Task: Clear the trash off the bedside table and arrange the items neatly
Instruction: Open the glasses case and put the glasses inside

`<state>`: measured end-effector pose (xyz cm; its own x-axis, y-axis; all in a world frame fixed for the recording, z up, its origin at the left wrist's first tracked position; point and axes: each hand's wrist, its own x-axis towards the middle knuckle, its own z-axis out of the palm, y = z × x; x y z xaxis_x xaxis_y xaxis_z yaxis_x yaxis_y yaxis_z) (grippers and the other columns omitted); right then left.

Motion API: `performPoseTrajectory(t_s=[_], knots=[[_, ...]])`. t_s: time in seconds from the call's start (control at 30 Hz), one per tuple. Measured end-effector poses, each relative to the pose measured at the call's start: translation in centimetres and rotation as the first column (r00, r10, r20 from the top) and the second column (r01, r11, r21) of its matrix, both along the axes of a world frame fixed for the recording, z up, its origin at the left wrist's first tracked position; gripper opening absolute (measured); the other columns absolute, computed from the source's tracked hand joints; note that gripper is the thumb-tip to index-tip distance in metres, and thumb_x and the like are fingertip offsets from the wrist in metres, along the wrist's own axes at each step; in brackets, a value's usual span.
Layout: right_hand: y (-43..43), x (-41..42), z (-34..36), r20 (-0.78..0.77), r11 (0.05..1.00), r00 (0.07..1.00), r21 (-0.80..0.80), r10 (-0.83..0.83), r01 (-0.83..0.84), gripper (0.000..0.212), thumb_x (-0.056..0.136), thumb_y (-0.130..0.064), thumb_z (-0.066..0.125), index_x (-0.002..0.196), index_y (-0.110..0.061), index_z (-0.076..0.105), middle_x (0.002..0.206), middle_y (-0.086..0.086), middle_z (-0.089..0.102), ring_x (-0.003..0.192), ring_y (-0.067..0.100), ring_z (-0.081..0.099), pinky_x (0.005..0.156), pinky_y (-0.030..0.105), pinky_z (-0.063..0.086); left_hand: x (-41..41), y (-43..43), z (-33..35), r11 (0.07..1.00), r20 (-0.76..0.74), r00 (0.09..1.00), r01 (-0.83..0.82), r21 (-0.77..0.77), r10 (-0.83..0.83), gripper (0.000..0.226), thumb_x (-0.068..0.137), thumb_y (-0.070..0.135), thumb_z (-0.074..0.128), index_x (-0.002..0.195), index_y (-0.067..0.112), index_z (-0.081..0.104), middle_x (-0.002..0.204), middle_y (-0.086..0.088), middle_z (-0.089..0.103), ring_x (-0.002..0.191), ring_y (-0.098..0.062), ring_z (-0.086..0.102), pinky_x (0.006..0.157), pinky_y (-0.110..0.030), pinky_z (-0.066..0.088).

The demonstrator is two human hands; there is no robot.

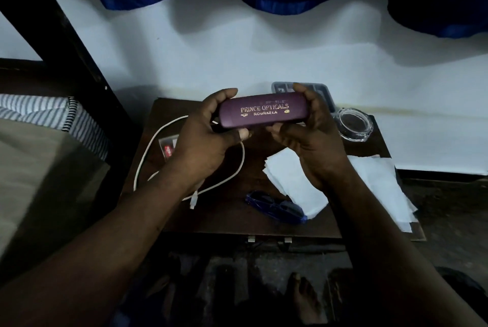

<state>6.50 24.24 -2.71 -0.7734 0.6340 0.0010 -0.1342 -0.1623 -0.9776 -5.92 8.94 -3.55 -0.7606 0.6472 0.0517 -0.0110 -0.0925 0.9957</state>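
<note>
Now: fingers (221, 96) of the left hand (206, 139) curl over the far edge of the purple spectacle case (264, 112), thumb under its near edge. The right hand (306, 136) grips the other end the same way. The case is closed, held about level with its lettering up, above the far middle of the worktop (224, 223) and touching nothing else. Both forearms reach in from the near side, palms turned toward each other.

Progress, by my reading: early.
- The loose white papers (375, 189) sprawl over the near right corner, some past the edge. They are likely the trash and are not yet cleared.
- At left the white cable (148, 152) lies in an untidy loop, with a small red-labelled packet (167, 146) inside it.
- The blue glasses (274, 208) lie near the front, against the papers' edge.
- A glass ashtray (355, 123) sits far right.
- A grey tray (326, 93) sits beyond the case, by the wall.

Nothing looks arranged yet.
</note>
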Motion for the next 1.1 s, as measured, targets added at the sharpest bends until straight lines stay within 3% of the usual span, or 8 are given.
performPoseTrajectory(t_s=[0.07,0.13,0.27,0.4,0.57,0.77,0.97,1.1], knots=[[0.3,-0.1,-0.2,0.027,0.998,1.000,0.058,-0.010,0.008,0.078,0.076,0.012,0.073,0.141,-0.024,0.051,0.125,-0.002,0.061,0.113,0.022,0.064,0.093,0.046,0.061,-0.1,0.3,-0.4,0.999,0.046,0.998,0.036,0.018,-0.037,0.068,0.077,-0.013,0.078,0.132,0.022,0.061,0.134,-0.008,0.064,0.123,-0.029,0.062,0.104,-0.048,0.053],[0.3,-0.4,-0.3,0.045,0.996,0.999,0.090,-0.018,0.014,0.081,0.072,0.009,0.077,0.141,-0.023,0.050,0.127,0.001,0.060,0.113,0.019,0.065,0.094,0.049,0.061,-0.1,0.4,-0.4,0.996,0.136,0.988,0.058,0.073,-0.068,0.065,0.078,-0.014,0.076,0.134,0.016,0.060,0.136,-0.012,0.062,0.121,-0.029,0.064,0.094,-0.040,0.059],[0.0,-0.9,-0.5,0.065,0.996,0.997,0.088,-0.035,0.029,0.084,0.069,-0.001,0.084,0.142,-0.020,0.047,0.135,0.011,0.062,0.116,0.025,0.067,0.093,0.047,0.060,-0.1,0.7,-0.1,0.990,0.225,0.971,0.053,0.133,-0.082,0.064,0.081,-0.016,0.072,0.134,0.016,0.058,0.133,-0.015,0.061,0.110,-0.021,0.066,0.082,-0.028,0.059],[-0.3,-1.1,-0.5,0.075,0.996,0.996,0.080,-0.047,0.041,0.080,0.070,-0.007,0.086,0.139,-0.017,0.048,0.133,0.012,0.064,0.111,0.021,0.069,0.080,0.033,0.060,-0.3,0.9,0.3,0.986,0.315,0.947,0.015,0.165,-0.067,0.068,0.079,-0.012,0.074,0.137,0.017,0.054,0.124,-0.010,0.064,0.105,-0.016,0.066,0.082,-0.026,0.057],[-0.3,-1.0,-0.3,0.113,0.989,0.991,0.139,-0.068,0.052,0.066,0.074,-0.020,0.087,0.131,-0.018,0.054,0.125,0.007,0.068,0.106,0.017,0.072,0.077,0.033,0.060,-0.8,0.7,0.7,0.988,0.384,0.919,0.030,0.152,-0.087,0.055,0.068,0.010,0.080,0.122,0.011,0.066,0.105,-0.003,0.075,0.096,-0.016,0.072,0.081,-0.028,0.057],[-0.6,-0.9,-0.5,0.128,0.772,0.968,0.629,-0.218,0.091,0.035,0.084,-0.023,0.082,0.118,-0.022,0.073,0.120,-0.006,0.070,0.112,0.010,0.067,0.095,0.041,0.058,-0.9,0.9,0.3,0.990,0.465,0.885,-0.028,0.139,-0.040,0.035,0.075,-0.003,0.075,0.109,0.003,0.069,0.099,-0.011,0.074,0.096,-0.023,0.072,0.092,-0.035,0.059],[-0.9,-0.9,-0.3,0.118,0.740,0.962,0.664,-0.247,0.108,0.028,0.086,-0.021,0.081,0.113,-0.017,0.077,0.109,-0.007,0.076,0.101,0.006,0.070,0.087,0.023,0.056,-0.8,0.9,0.6,0.989,0.497,0.866,-0.022,0.144,-0.053,0.045,0.067,0.004,0.078,0.111,0.003,0.068,0.096,-0.010,0.073,0.089,-0.020,0.072,0.080,-0.028,0.059],[-1.0,-0.9,-0.3,0.069,0.693,0.952,0.702,-0.297,0.164,0.024,0.085,-0.024,0.080,0.109,-0.017,0.079,0.102,-0.008,0.077,0.096,0.007,0.072,0.083,0.026,0.057,-0.6,0.9,0.6,0.991,0.485,0.871,0.016,0.132,-0.079,0.032,0.071,0.004,0.077,0.102,0.005,0.070,0.095,-0.008,0.073,0.087,-0.018,0.071,0.080,-0.027,0.060]])
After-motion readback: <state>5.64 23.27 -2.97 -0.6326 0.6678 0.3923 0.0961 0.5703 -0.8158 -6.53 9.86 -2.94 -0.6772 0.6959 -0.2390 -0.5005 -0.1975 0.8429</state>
